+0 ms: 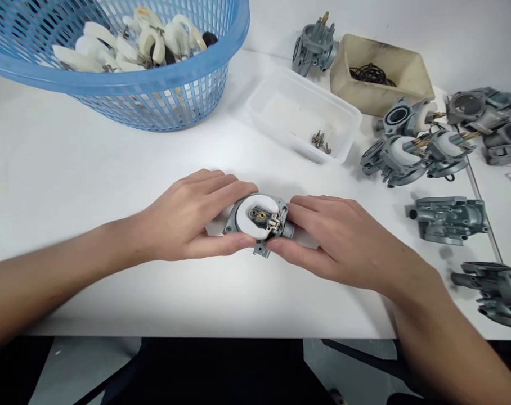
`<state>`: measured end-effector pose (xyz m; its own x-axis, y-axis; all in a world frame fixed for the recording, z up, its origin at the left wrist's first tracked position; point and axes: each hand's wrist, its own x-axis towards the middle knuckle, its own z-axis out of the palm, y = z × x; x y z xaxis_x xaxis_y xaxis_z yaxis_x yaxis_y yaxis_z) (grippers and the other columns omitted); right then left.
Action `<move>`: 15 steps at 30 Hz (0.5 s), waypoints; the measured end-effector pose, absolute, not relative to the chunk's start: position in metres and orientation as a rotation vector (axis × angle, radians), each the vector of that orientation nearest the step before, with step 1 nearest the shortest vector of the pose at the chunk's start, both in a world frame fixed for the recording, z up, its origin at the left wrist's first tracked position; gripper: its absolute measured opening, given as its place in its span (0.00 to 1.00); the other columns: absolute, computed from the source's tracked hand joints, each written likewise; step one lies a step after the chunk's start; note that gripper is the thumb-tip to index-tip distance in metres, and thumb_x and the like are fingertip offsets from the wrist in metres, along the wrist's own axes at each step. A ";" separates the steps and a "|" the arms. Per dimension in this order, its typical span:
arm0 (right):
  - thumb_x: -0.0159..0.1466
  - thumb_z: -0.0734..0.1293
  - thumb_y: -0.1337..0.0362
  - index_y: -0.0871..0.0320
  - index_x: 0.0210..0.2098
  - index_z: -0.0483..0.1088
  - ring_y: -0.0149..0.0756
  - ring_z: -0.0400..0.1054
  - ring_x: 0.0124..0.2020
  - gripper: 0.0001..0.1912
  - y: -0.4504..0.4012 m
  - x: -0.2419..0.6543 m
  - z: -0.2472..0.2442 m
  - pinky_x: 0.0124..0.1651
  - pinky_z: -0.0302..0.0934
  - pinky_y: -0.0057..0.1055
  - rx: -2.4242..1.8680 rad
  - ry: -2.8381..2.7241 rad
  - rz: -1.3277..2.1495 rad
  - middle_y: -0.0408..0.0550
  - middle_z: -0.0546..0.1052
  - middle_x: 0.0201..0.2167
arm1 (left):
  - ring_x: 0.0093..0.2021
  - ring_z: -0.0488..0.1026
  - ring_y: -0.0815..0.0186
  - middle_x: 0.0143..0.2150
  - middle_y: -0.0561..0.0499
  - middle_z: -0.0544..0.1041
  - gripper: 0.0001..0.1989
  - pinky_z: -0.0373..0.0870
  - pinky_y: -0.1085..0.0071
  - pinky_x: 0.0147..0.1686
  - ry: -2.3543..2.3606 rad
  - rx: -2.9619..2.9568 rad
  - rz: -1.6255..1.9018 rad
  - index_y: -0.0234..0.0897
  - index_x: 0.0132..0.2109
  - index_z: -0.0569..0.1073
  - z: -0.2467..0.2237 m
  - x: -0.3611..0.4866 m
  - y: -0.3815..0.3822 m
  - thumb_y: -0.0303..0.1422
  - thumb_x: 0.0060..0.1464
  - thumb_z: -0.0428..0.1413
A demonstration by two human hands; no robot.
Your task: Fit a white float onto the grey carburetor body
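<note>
A grey metal carburetor body is held between both hands over the white table, its open side facing up. On it lies a white C-shaped float, curving around small brass parts, with a metal hinge at its right end. My left hand grips the body's left side, fingers along the far edge and thumb along the near edge. From the right, my right hand holds the other side, its fingertips and thumb against the body.
A blue basket of white floats stands at the back left. Behind the hands is a clear plastic tray with small brass parts. A beige bin holds black rings. Several carburetor bodies lie at right. The table's front edge is near.
</note>
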<state>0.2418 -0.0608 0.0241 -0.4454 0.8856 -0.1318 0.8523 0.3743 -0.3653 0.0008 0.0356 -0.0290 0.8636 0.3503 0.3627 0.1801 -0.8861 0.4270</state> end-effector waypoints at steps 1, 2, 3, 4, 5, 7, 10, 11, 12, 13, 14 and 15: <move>0.74 0.56 0.42 0.58 0.33 0.64 0.34 0.62 0.31 0.26 -0.061 0.242 0.024 0.34 0.49 0.34 -1.607 -2.533 0.595 0.43 0.68 0.30 | 0.41 0.73 0.57 0.44 0.44 0.77 0.26 0.65 0.61 0.41 0.391 2.654 0.618 0.37 0.57 0.66 -0.029 0.001 0.036 0.52 0.65 0.51; 0.74 0.56 0.42 0.58 0.33 0.64 0.34 0.62 0.31 0.26 -0.061 0.241 0.024 0.34 0.49 0.34 -1.606 -2.533 0.599 0.43 0.68 0.30 | 0.40 0.73 0.57 0.44 0.44 0.77 0.25 0.65 0.61 0.41 0.389 2.655 0.618 0.37 0.57 0.66 -0.028 0.000 0.036 0.52 0.65 0.51; 0.74 0.56 0.42 0.58 0.33 0.64 0.34 0.62 0.31 0.26 -0.060 0.241 0.024 0.34 0.49 0.34 -1.604 -2.533 0.604 0.43 0.68 0.30 | 0.40 0.72 0.57 0.43 0.45 0.76 0.25 0.64 0.61 0.40 0.385 2.655 0.613 0.37 0.57 0.66 -0.028 0.000 0.036 0.52 0.65 0.51; 0.74 0.56 0.42 0.58 0.33 0.64 0.34 0.62 0.31 0.26 -0.060 0.241 0.024 0.34 0.49 0.34 -1.601 -2.529 0.606 0.43 0.68 0.30 | 0.40 0.72 0.57 0.43 0.44 0.76 0.25 0.64 0.61 0.40 0.383 2.655 0.609 0.37 0.57 0.66 -0.028 0.000 0.036 0.52 0.65 0.51; 0.74 0.56 0.42 0.58 0.33 0.65 0.34 0.62 0.31 0.26 -0.060 0.241 0.024 0.35 0.50 0.34 -1.598 -2.529 0.610 0.43 0.69 0.30 | 0.40 0.72 0.58 0.43 0.44 0.76 0.25 0.64 0.61 0.40 0.381 2.656 0.606 0.37 0.57 0.66 -0.027 0.000 0.036 0.52 0.65 0.51; 0.74 0.57 0.43 0.58 0.33 0.65 0.34 0.62 0.32 0.26 -0.060 0.242 0.024 0.35 0.50 0.34 -1.597 -2.528 0.609 0.44 0.69 0.30 | 0.40 0.72 0.58 0.44 0.44 0.76 0.25 0.64 0.61 0.41 0.380 2.655 0.603 0.36 0.57 0.66 -0.027 -0.001 0.036 0.52 0.65 0.51; 0.74 0.57 0.43 0.58 0.33 0.65 0.34 0.62 0.31 0.25 -0.059 0.242 0.024 0.35 0.50 0.33 -1.592 -2.527 0.592 0.44 0.68 0.30 | 0.40 0.72 0.58 0.44 0.45 0.76 0.25 0.64 0.61 0.41 0.380 2.652 0.607 0.37 0.57 0.66 -0.027 -0.001 0.035 0.52 0.65 0.51; 0.74 0.57 0.43 0.58 0.33 0.65 0.34 0.62 0.31 0.25 -0.060 0.242 0.023 0.34 0.49 0.33 -1.589 -2.526 0.587 0.44 0.68 0.29 | 0.40 0.72 0.58 0.44 0.45 0.76 0.25 0.64 0.61 0.41 0.379 2.653 0.608 0.37 0.57 0.66 -0.027 -0.001 0.035 0.52 0.65 0.51; 0.74 0.57 0.43 0.58 0.33 0.65 0.34 0.61 0.31 0.25 -0.060 0.242 0.023 0.34 0.49 0.33 -1.586 -2.527 0.583 0.44 0.68 0.30 | 0.40 0.72 0.58 0.43 0.45 0.76 0.25 0.64 0.61 0.41 0.379 2.654 0.612 0.36 0.57 0.66 -0.028 0.000 0.036 0.52 0.65 0.51; 0.74 0.57 0.43 0.58 0.33 0.65 0.34 0.62 0.31 0.25 -0.060 0.242 0.023 0.34 0.49 0.33 -1.586 -2.529 0.583 0.44 0.69 0.30 | 0.40 0.72 0.58 0.43 0.45 0.76 0.25 0.64 0.61 0.41 0.381 2.655 0.614 0.37 0.57 0.66 -0.028 0.000 0.036 0.52 0.65 0.51; 0.74 0.57 0.43 0.58 0.33 0.65 0.34 0.61 0.30 0.25 -0.060 0.242 0.023 0.34 0.49 0.33 -1.588 -2.530 0.579 0.44 0.69 0.30 | 0.40 0.72 0.58 0.43 0.45 0.76 0.25 0.64 0.61 0.41 0.383 2.654 0.618 0.37 0.57 0.66 -0.028 0.000 0.036 0.52 0.65 0.51; 0.74 0.57 0.43 0.58 0.33 0.65 0.34 0.61 0.30 0.26 -0.060 0.242 0.024 0.34 0.49 0.33 -1.586 -2.533 0.579 0.44 0.69 0.30 | 0.40 0.72 0.58 0.43 0.45 0.76 0.25 0.64 0.61 0.41 0.387 2.652 0.617 0.37 0.57 0.66 -0.028 0.000 0.036 0.52 0.65 0.51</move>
